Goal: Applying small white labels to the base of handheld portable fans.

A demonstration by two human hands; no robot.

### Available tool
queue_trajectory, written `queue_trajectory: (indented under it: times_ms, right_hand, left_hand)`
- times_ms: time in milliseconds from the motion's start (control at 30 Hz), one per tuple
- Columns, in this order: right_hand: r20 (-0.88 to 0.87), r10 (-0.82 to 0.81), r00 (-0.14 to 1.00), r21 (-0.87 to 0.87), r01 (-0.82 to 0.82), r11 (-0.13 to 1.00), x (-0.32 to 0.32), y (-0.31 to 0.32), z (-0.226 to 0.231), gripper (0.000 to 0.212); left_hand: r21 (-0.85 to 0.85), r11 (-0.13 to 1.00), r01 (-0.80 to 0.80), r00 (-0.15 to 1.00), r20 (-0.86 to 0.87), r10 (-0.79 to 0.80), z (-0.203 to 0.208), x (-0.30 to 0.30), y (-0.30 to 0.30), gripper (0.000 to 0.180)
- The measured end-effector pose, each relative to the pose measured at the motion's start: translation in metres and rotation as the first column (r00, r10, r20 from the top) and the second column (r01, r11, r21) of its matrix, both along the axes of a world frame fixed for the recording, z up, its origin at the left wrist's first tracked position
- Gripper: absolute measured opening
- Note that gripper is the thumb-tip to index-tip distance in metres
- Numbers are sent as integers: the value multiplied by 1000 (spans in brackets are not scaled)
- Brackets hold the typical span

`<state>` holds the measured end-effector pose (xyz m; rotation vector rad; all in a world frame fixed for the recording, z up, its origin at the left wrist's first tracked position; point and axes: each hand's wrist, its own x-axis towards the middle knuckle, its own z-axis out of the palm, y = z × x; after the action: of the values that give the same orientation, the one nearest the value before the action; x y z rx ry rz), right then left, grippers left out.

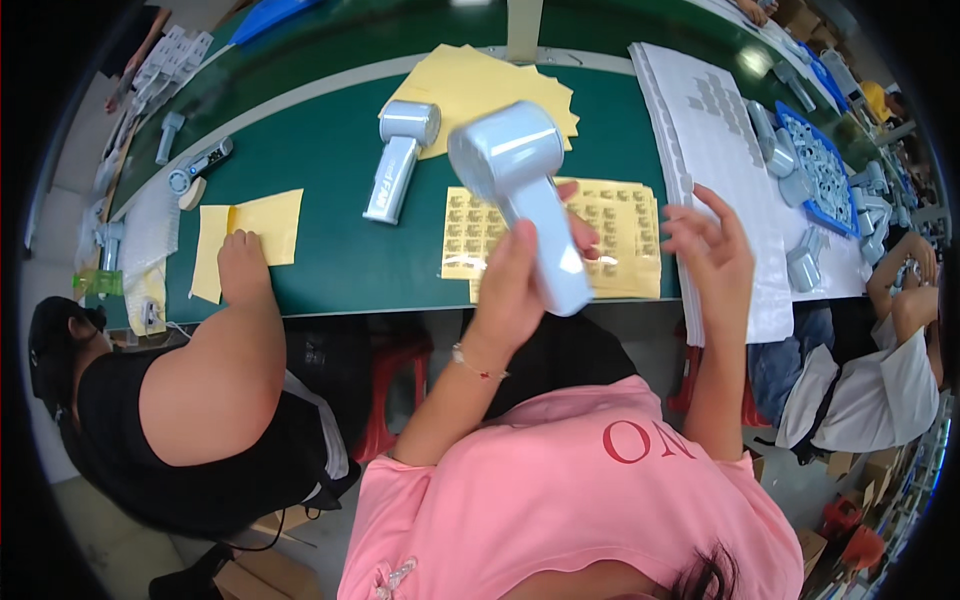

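My left hand (512, 290) is wrapped round the handle of a pale blue handheld fan (545, 225), held tilted above the table's front edge. The fan's drum-shaped head points up and to the left. My right hand (715, 255) is raised to the right of it, fingers apart, beside a stack of white sheets (720, 200). A small grey spot shows by its fingertip; whether the finger touches it I cannot tell. Yellow sticker sheets (625, 235) with rows of small printed labels lie under the held fan. A second pale blue fan (400, 155) lies farther back, touching plain yellow sheets (470, 85).
At the left, a co-worker's hand (245, 262) rests on a yellow sheet (280, 225) on the green table (330, 250). Bubble wrap (155, 225) lies beyond it. On the right stand a blue tray (815, 165) of small parts and several fans (805, 260), near another person's hands (910, 265).
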<state>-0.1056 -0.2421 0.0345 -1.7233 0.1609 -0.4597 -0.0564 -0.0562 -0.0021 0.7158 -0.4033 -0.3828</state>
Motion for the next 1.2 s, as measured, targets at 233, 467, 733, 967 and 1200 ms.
queue_trajectory:
  times_ms: [233,467,733,967,1200]
  right_hand:
    - [-378,143,915,-385,-296,874,53,-56,7,13]
    - [-409,219,886,-342,-371,864,62,-45,-26,14]
    - [-433,146,889,-443,-351,825,65,-26,-33,15]
    - [-383,138,913,-531,-340,776,66,-25,-32,15]
    - [-163,210,964,-735,-260,627,62,-22,-43,10]
  left_hand:
    - [524,841,-136,989,22,146,18,32,1,60]
    - [813,471,-343,929,369,40,-2,55,-27,59]
    - [856,357,-374,914,406,-18,-12,51,-38,58]
    - [855,344,-388,907,420,-19,-6,49,-42,58]
    - [891,304,-338,931,364,-30,5,48,-48,58]
